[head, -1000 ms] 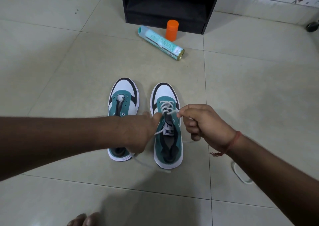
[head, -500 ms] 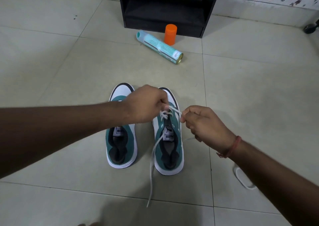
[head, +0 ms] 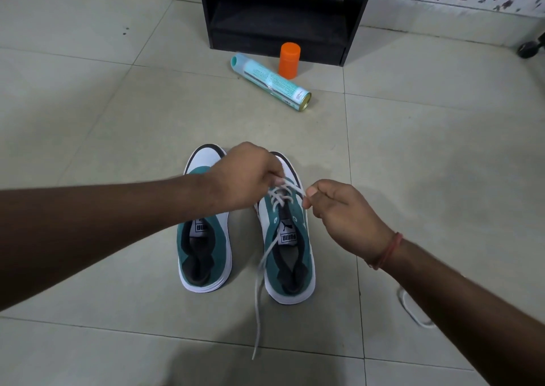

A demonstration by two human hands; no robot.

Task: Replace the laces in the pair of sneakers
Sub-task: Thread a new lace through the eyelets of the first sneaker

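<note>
Nearest the camera, a loose white lace end trails off the right sneaker across the floor tile toward the viewer, untucked. A second white lace lies on the floor by the right forearm, partly hidden; can't tell if it's the old one or the spare for the other shoe. Right sneaker: lace crosses only the front few eyelet rows, rear eyelets toward the tongue label sit bare, so roughly half threaded by my read. Right hand pinches one lace strand at the shoe's right edge, fingers curled round it. Left hand reaches over and grips the lace at the front rows, fingers curled; exact eyelet hidden under the knuckles. Left sneaker, just beside its partner, shows no lace at all: open tongue, empty eyelets where visible, toe partly covered by the left forearm. So remaining: finish upper rows on the right shoe, even out ends, then lace the whole left shoe. Further back, a teal spray can lies on its side, an orange cap stands upright behind it, both near a black cabinet, well apart from the shoes and not involved.
</note>
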